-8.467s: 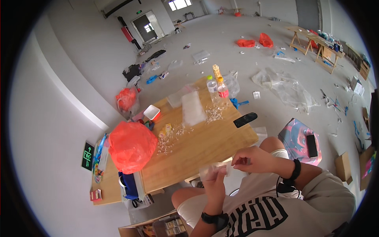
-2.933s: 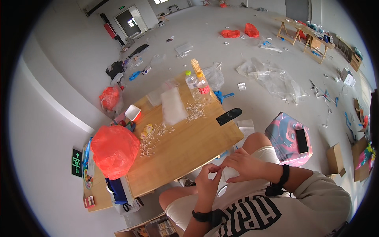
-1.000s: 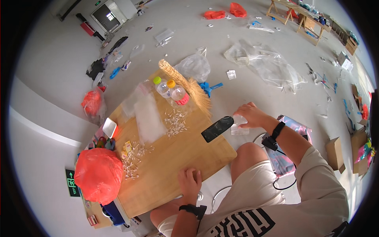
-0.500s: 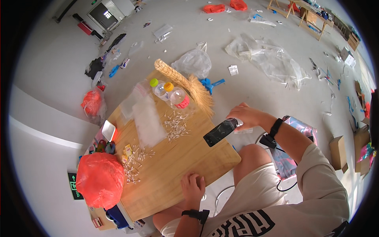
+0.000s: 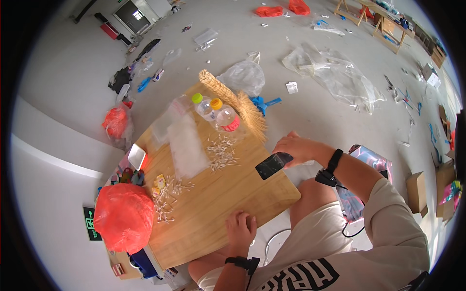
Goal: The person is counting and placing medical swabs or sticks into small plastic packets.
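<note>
My right hand (image 5: pixel 295 148) grips one end of a black smartphone (image 5: pixel 273 166), holding it over the right end of the wooden table (image 5: pixel 218 203). My left hand (image 5: pixel 240 228) rests at the table's near edge, fingers loosely spread and nothing in them. Loose cotton swabs lie in two heaps: one pile (image 5: pixel 223 153) by the bottles, another pile (image 5: pixel 167 201) next to a small yellow box (image 5: pixel 159 183). Between them and the far edge are clear plastic bags (image 5: pixel 187 150). Two clear bottles stand behind, one with a green cap (image 5: pixel 196 98), one with a yellow cap (image 5: pixel 216 104).
A straw hand broom (image 5: pixel 238 104) lies along the far table edge. On the left are a red plastic bag (image 5: pixel 124 218) and a white-and-red tray (image 5: pixel 137 156). Plastic sheeting (image 5: pixel 335 75) and scraps litter the floor; a cardboard box (image 5: pixel 416 193) stands at right.
The phone has turned in my right hand and moved a little, with my fingers now further over its end. My left hand keeps its place. The whole view has shifted slightly.
</note>
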Demonstrator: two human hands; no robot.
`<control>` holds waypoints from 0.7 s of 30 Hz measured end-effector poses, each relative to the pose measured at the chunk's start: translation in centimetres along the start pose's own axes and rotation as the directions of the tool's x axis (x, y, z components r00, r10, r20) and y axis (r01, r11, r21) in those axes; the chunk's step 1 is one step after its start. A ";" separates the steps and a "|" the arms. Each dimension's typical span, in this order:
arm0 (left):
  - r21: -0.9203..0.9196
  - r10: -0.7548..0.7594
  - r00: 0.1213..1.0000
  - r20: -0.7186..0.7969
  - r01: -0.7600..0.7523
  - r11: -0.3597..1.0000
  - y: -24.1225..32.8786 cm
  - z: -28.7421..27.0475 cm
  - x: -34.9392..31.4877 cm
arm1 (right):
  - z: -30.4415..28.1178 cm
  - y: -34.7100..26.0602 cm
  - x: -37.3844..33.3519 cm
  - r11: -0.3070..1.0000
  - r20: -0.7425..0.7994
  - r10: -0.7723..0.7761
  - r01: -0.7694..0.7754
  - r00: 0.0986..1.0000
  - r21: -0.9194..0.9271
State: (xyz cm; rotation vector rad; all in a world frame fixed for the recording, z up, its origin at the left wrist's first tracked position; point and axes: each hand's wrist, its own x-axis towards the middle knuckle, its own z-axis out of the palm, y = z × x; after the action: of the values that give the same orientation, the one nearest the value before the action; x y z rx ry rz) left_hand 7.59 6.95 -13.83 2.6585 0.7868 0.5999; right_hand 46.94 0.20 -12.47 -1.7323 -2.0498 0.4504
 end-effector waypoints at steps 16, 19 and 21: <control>-0.036 -0.030 0.999 -0.027 0.029 0.999 0.2 0.3 0.1 | -6.9 -11.3 0.2 0.840 -0.441 0.189 0.089 0.877 0.535; -0.028 0.003 0.999 -0.054 -0.004 1.000 -1.1 0.5 -0.6 | -13.2 -19.8 -1.6 0.594 -0.605 -0.086 0.528 0.792 0.607; -0.051 0.002 0.998 -0.070 -0.006 0.999 -1.1 0.1 -0.7 | -16.0 -23.6 -3.4 0.007 -0.631 -0.418 0.697 0.653 0.717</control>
State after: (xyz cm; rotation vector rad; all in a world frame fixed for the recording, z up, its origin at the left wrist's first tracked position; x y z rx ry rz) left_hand 6.63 7.46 -14.57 2.6053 0.7744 0.7079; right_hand 35.53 -7.59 12.68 -0.0905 -1.4574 0.8667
